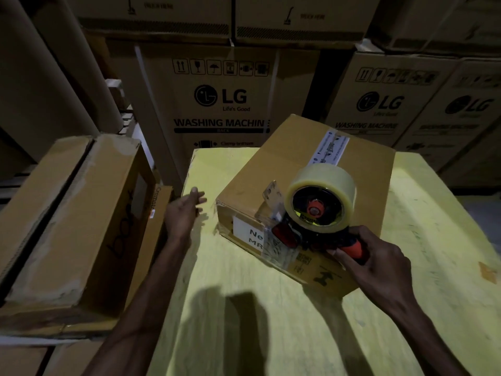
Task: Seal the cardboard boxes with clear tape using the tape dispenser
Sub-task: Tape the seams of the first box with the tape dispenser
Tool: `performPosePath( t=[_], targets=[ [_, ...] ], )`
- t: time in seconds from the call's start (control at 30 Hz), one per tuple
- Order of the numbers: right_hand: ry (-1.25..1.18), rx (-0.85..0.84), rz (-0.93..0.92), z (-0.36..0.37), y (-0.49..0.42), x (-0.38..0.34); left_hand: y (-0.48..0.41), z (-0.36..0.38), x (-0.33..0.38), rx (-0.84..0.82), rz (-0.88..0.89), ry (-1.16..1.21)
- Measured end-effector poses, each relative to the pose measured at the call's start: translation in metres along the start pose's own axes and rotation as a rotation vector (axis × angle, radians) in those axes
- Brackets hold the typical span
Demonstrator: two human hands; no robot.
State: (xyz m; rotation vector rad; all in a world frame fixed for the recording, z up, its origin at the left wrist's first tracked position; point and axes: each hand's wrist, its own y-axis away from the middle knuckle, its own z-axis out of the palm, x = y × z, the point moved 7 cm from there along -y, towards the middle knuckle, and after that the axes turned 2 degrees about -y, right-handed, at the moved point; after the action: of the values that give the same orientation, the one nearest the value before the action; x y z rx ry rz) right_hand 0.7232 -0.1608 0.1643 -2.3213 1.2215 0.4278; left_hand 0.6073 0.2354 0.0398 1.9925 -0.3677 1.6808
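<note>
Two hands are seen: the right hand (379, 264) is curled round the handle of the tape dispenser (320, 204), set on the cardboard box (298, 158) atop the yellow surface (423, 229); the left hand (184, 213), blurred, is held flat beside it. The label (248, 234) is half covered by tape.

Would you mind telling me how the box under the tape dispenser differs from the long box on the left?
The small box sits on the yellow surface; the long box lies beside it, off that surface. The small box carries the tape dispenser, gripped by the right hand; nothing rests on the long box. The small box bears a white label; the long box, black handwriting. Both are brown cardboard.
</note>
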Motion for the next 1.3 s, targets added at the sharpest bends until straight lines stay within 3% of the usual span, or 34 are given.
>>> performPosePath(
  t=[0.13, 0.23, 0.4, 0.7, 0.97, 1.1, 1.2, 1.3],
  targets=[
    [0.015, 0.002, -0.017, -0.001, 0.001, -0.003, 0.004, 0.022, 0.058, -0.273, 0.222, -0.207],
    [0.041, 0.016, -0.053, -0.005, 0.000, -0.008, 0.002, 0.030, 0.065, -0.232, 0.302, -0.472],
    [0.082, 0.060, -0.151, -0.013, 0.002, -0.022, 0.000, 0.026, 0.050, -0.250, 0.123, -0.214],
    [0.170, 0.106, -0.212, -0.034, 0.016, -0.025, 0.005, 0.023, 0.050, -0.210, 0.137, -0.279],
    [0.251, 0.077, -0.003, -0.068, 0.042, 0.015, 0.009, 0.028, 0.052, -0.218, 0.128, -0.289],
    [0.256, 0.088, -0.044, -0.067, 0.041, 0.016, 0.033, 0.039, 0.073, -0.116, 0.402, -0.753],
    [0.245, 0.102, -0.065, -0.067, 0.043, 0.018, 0.073, 0.068, 0.072, -0.278, 0.611, -0.946],
    [0.227, 0.117, -0.093, -0.066, 0.047, 0.018, 0.125, 0.095, 0.065, -0.511, 0.745, -0.950]
  ],
)
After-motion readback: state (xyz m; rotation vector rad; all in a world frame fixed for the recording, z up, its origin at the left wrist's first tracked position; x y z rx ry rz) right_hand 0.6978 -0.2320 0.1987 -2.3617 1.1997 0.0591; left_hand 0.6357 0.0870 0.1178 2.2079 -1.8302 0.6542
